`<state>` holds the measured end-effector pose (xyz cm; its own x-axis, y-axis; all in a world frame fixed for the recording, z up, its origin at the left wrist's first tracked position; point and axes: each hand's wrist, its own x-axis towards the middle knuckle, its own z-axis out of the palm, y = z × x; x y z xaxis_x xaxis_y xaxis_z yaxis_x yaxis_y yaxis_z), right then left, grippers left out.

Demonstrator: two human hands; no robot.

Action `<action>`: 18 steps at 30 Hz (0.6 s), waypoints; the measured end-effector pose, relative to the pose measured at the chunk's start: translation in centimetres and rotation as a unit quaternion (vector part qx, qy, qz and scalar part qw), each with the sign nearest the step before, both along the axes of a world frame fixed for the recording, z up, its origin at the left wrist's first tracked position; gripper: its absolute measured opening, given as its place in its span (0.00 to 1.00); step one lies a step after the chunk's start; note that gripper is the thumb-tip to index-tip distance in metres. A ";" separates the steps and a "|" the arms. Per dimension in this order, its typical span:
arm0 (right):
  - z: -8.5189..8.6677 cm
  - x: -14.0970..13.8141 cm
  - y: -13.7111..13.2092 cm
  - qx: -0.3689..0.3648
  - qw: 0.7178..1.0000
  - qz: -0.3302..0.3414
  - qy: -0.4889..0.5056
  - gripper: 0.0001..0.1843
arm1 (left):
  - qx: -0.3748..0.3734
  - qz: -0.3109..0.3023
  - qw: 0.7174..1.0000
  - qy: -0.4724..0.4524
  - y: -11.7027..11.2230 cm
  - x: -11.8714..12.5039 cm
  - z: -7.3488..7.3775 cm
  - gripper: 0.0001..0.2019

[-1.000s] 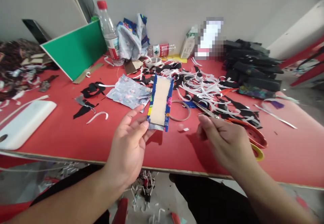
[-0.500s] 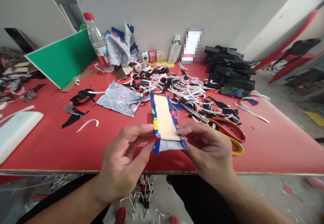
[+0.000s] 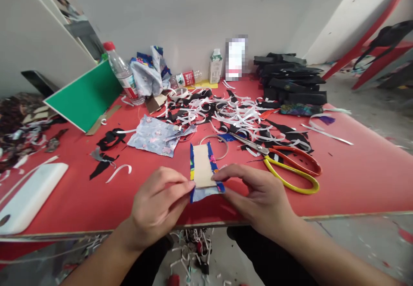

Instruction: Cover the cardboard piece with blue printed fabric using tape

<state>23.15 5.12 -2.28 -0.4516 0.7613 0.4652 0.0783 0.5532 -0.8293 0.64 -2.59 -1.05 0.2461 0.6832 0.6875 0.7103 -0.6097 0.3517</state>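
A narrow beige card strip wrapped along both long sides in blue patterned fabric [image 3: 202, 169] lies flat near the front edge of the red table [image 3: 355, 169]. My left hand [image 3: 158, 204] pinches its near left corner between thumb and fingers. My right hand [image 3: 258, 195] pinches the near right corner, where a flap of fabric sticks out past the card. Behind the strip lies a thin wire ring [image 3: 222, 141].
Red and yellow handled scissors [image 3: 290, 165] lie right of my hands. White and black paper scraps [image 3: 238, 113] cover the middle. A light patterned cloth [image 3: 155, 135], green board [image 3: 85, 96], water bottle [image 3: 121, 73], milk carton [image 3: 215, 66], black stack [image 3: 290, 83] and white tray [image 3: 29, 195] surround them.
My right hand came from near the scissors onto the strip's near end. Both hands then lowered the strip from upright in the air down flat toward the table.
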 end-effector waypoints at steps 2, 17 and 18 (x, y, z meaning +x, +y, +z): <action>-0.1 0.3 0.3 0.026 0.998 0.024 -0.051 0.12 | -0.002 0.002 0.998 0.056 0.1 -0.5 -0.4 0.15; -1.4 0.5 -0.9 0.019 0.997 0.022 0.066 0.18 | -0.047 0.008 0.999 0.021 -1.1 0.0 0.8 0.17; -1.4 0.5 -0.8 0.029 0.998 0.022 0.055 0.16 | -0.049 0.009 0.999 0.013 -1.1 0.0 0.7 0.16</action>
<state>23.65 4.33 -3.64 -0.4282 0.7117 0.5569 -0.0370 0.6019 -0.7977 0.62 -3.70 -0.30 0.2505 0.7516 0.6102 0.7306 -0.5604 0.3902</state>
